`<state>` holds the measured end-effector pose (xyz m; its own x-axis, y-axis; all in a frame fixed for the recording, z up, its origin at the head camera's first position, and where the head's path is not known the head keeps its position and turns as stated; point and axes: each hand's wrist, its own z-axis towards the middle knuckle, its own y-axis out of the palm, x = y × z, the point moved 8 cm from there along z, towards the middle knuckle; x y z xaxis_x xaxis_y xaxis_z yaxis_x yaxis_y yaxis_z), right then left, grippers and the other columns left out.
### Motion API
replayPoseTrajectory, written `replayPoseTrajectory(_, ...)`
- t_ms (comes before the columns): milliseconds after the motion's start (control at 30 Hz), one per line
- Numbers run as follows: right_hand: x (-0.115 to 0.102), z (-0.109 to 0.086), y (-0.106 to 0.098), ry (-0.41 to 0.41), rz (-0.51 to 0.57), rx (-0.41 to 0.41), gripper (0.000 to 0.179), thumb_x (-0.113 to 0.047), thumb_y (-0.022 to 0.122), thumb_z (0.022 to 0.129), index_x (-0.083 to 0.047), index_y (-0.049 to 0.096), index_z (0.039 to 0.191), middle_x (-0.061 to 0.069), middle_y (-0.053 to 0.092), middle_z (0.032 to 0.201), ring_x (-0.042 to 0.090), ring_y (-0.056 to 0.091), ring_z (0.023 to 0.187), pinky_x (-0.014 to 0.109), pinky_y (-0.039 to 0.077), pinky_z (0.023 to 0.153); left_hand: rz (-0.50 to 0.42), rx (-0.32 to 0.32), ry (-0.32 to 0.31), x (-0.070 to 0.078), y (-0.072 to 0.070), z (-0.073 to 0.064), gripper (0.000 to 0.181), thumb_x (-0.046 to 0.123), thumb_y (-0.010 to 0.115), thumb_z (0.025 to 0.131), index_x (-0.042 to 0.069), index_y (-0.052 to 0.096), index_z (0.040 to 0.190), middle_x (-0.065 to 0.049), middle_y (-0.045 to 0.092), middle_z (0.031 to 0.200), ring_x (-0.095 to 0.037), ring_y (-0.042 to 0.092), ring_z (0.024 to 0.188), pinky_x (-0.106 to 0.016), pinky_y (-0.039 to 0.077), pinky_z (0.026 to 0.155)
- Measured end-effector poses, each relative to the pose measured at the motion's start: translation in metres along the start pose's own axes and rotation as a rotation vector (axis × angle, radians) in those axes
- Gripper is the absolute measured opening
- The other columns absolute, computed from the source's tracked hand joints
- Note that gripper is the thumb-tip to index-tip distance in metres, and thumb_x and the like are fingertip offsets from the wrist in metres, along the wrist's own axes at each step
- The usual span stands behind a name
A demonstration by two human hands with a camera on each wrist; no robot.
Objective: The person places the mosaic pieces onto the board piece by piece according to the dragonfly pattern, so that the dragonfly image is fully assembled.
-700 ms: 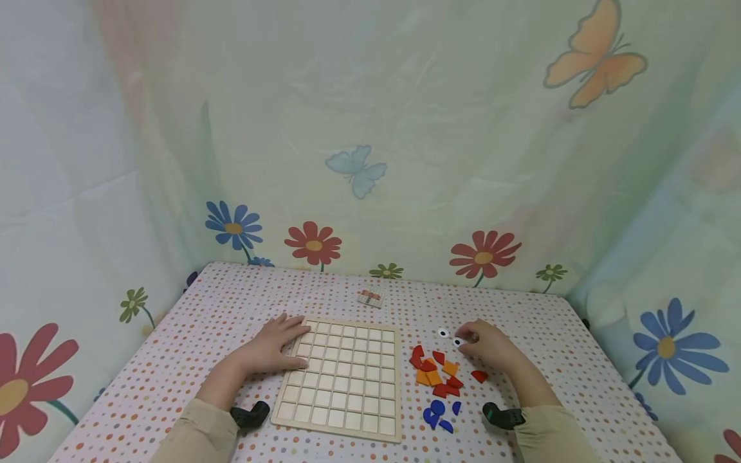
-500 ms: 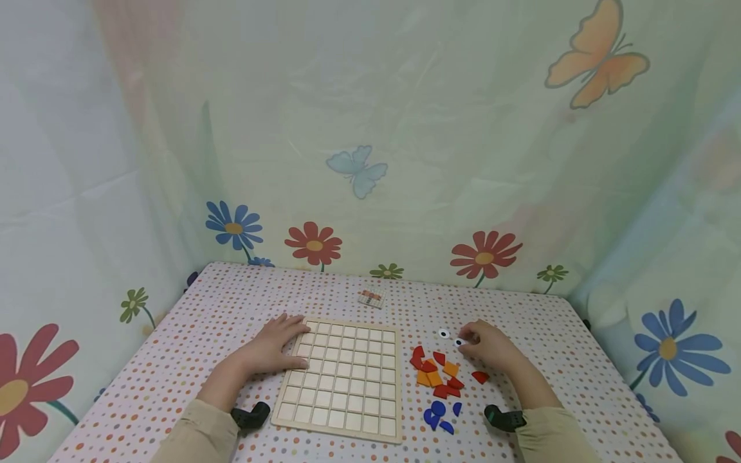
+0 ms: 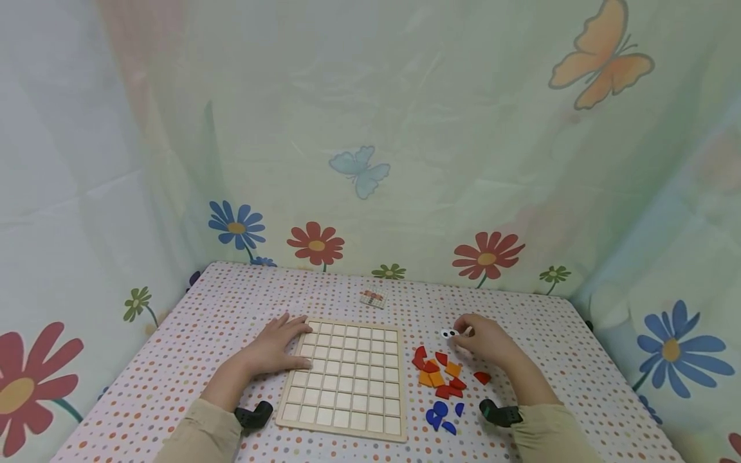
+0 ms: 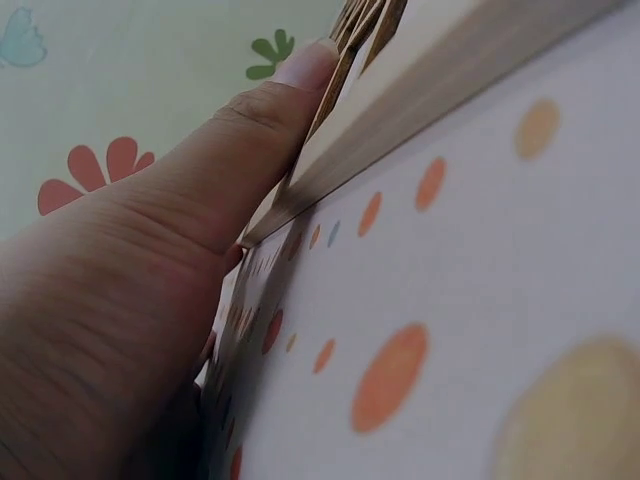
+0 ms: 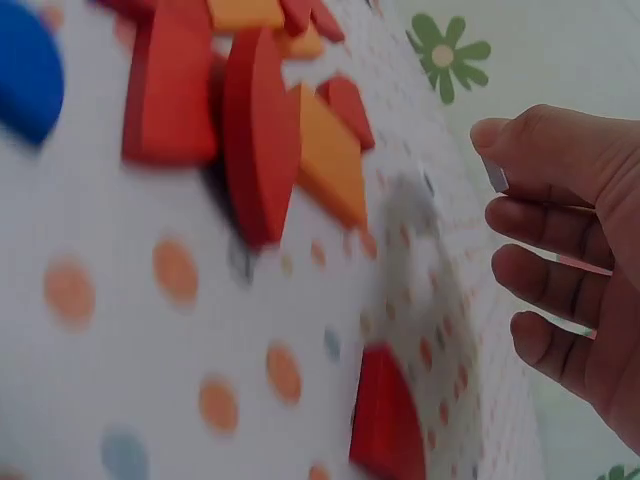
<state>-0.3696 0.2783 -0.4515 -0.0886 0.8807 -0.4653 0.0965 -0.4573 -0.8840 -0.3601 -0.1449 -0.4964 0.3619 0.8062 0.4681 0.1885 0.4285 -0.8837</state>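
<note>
My left hand (image 3: 272, 347) rests at the left edge of a wooden grid board (image 3: 341, 431), fingers spread toward its far corner. In the left wrist view the thumb (image 4: 240, 140) lies over the raised rim. Right of the board, my right hand (image 3: 485, 337) pinches a white disc with a black dot, like an eye; the right wrist view shows its pale edge (image 5: 495, 175) between thumb and finger, above the table. A second eye disc (image 3: 445, 334) appears just left of the held one.
Red pieces (image 3: 420, 353) and orange squares (image 3: 437, 379) lie in a loose pile right of the board. Nearer are several blue pieces (image 3: 440, 408). One red piece (image 3: 482, 377) lies apart. A small patterned card (image 3: 373, 296) lies behind the board.
My right hand has shifted slightly left and away from me, taking the held eye disc close to the other one. The left hand stays on the board.
</note>
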Motion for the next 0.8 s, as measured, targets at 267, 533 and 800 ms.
replayPoseTrajectory(267, -0.052, 0.008, 0.005, -0.106, 0.025, 0.002, 0.017, -0.026, 0.073, 0.090, -0.013, 0.066, 0.099, 0.001, 0.065, 0.094, 0.016, 0.055, 0.078, 0.028, 0.050, 0.065, -0.007, 0.009, -0.003, 0.000, 0.000, 0.000, 0.082, 0.069, 0.072, 0.075, 0.028, 0.050, 0.143, 0.001, 0.030, 0.162, -0.036, 0.010, 0.154, -0.060, 0.008, 0.124)
replayPoseTrajectory(533, -0.108, 0.018, 0.033, -0.174, 0.108, -0.070, 0.015, -0.027, 0.071, 0.092, -0.016, 0.067, 0.101, -0.002, 0.064, 0.093, 0.014, 0.056, 0.074, 0.029, 0.048, 0.060, -0.012, 0.009, -0.002, -0.001, -0.002, -0.002, 0.082, 0.069, 0.071, 0.076, 0.029, 0.049, 0.143, 0.002, 0.028, 0.163, -0.036, 0.009, 0.154, -0.060, 0.006, 0.124)
replayPoseTrajectory(800, -0.156, 0.024, 0.067, -0.302, 0.100, -0.093, 0.014, -0.027, 0.072, 0.091, -0.017, 0.067, 0.100, -0.006, 0.064, 0.091, 0.010, 0.056, 0.078, 0.028, 0.048, 0.065, -0.020, 0.020, 0.010, -0.001, 0.000, -0.001, 0.081, 0.069, 0.071, 0.075, 0.029, 0.051, 0.142, 0.003, 0.030, 0.162, -0.036, 0.011, 0.154, -0.060, 0.008, 0.124)
